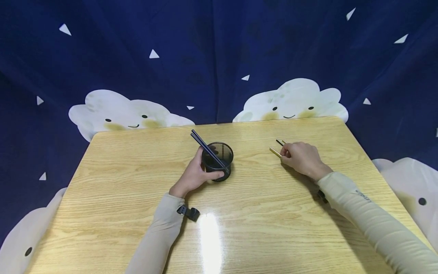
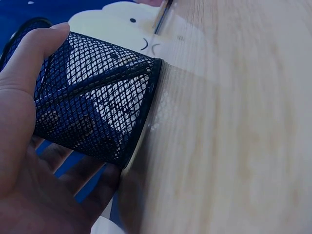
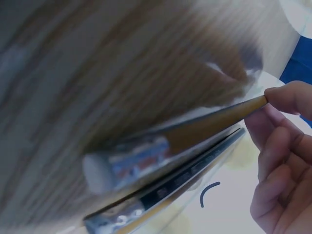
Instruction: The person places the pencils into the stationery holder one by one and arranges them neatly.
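In the head view my left hand [image 1: 195, 171] grips a black mesh pen cup [image 1: 226, 154] near mid-table, thumb and fingers around its side. Two dark chopsticks [image 1: 202, 142] lean inside the cup, their upper ends sticking out past the rim. The mesh cup [image 2: 97, 87] stands upright on its base in the left wrist view. Further right, my right hand [image 1: 304, 158] pinches a gold chopstick [image 3: 209, 122] between thumb and finger. Its near end bears a patterned band and a white tip. Close beside it lie a black chopstick [image 3: 190, 168] and another gold chopstick [image 3: 161, 209], partly hidden.
A light wood-grain table [image 1: 137, 160] carries everything. Its far edge meets a dark blue curtain [image 1: 191, 45] printed with white clouds and triangles. Each wrist wears a black strap, the left strap [image 1: 191, 213] showing fully.
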`<state>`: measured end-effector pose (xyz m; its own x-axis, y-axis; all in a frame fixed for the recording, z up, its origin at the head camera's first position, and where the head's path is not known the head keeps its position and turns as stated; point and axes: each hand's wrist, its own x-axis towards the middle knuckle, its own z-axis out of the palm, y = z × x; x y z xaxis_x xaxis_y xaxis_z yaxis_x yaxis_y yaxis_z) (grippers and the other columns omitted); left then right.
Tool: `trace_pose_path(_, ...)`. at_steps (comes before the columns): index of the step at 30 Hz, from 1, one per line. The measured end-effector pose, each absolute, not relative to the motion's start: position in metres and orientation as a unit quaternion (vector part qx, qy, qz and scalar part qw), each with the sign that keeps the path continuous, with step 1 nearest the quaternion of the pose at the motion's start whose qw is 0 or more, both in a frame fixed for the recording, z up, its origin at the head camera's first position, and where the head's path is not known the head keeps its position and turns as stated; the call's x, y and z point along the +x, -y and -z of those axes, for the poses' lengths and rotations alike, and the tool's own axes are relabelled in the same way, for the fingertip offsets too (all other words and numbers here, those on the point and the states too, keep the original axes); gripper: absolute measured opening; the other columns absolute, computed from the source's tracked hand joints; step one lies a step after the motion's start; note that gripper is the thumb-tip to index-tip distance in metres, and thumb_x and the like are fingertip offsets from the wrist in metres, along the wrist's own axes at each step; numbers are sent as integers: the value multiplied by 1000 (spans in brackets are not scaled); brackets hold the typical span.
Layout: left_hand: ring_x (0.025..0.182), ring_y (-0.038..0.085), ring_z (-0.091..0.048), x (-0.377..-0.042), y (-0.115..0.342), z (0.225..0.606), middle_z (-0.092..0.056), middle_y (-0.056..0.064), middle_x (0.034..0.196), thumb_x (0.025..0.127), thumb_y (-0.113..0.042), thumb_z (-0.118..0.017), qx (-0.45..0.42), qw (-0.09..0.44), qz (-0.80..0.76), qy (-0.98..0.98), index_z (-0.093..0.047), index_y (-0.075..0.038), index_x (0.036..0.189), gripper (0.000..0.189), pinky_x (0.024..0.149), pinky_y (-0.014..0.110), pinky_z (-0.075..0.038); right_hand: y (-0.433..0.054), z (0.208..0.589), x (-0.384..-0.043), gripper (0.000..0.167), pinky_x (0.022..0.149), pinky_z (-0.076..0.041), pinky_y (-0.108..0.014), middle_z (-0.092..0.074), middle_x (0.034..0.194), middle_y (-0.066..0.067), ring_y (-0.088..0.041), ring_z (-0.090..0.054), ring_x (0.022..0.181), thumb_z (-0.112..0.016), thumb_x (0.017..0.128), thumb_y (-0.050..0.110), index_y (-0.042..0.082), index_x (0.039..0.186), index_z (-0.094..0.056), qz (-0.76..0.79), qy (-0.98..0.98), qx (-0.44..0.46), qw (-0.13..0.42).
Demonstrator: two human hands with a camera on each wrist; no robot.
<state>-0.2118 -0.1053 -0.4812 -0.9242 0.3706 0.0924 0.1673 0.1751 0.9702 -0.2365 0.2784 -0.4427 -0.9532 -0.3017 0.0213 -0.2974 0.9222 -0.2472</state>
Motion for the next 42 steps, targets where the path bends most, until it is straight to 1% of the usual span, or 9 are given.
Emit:
trace_pose_path(6, 142, 30, -52, -212, 105, 482, -56, 13, 152, 82, -6, -96, 174, 83, -616, -763, -37, -11, 163, 100, 122, 49, -36, -273, 437, -233, 5, 55, -50, -45, -69, 79, 4, -19, -62, 69, -76, 96, 16, 13, 92, -75, 134, -978, -161, -5)
trace_pose_path(12, 142, 32, -52, -211, 105, 482, -56, 15, 152, 83, -5, -95, 178, 82, -619, -761, -35, -8, 163, 100, 122, 51, -35, -269, 430, -232, 5, 54, -46, -41, -65, 75, 4, -19, -58, 65, -74, 96, 17, 12, 96, -76, 142, -976, -164, -12)
trace_pose_path(22, 143, 31, -52, -209, 105, 482, -57, 14, 152, 83, -6, -95, 176, 80, -617, -763, -35, -7, 164, 101, 123, 51, -35, -261, 420, -228, 10, 55, -47, -43, -66, 76, 5, -18, -59, 67, -71, 95, 17, 13, 100, -78, 156, -973, -168, -24)
trace_pose_path(27, 142, 31, -52, -211, 105, 483, -58, 14, 150, 83, -6, -95, 176, 78, -617, -763, -37, -8, 163, 99, 122, 52, -35, -256, 413, -228, 11, 57, -48, -44, -68, 77, 5, -17, -60, 66, -70, 96, 17, 13, 101, -79, 178, -966, -179, -48)
trace_pose_path(33, 140, 32, -53, -212, 106, 483, -59, 15, 148, 82, -5, -96, 179, 74, -624, -757, -39, -9, 162, 98, 121, 51, -36, -248, 402, -228, 11, 57, -45, -41, -70, 77, 6, -14, -56, 62, -70, 99, 17, 14, 99, -80, 204, -957, -189, -80)
trace_pose_path(42, 142, 31, -52, -212, 106, 482, -59, 13, 150, 82, -7, -96, 173, 78, -616, -764, -38, -13, 163, 100, 122, 51, -35, -231, 387, -229, 12, 57, -44, -40, -74, 79, 6, -9, -53, 55, -70, 97, 16, 16, 101, -82, 242, -941, -197, -130)
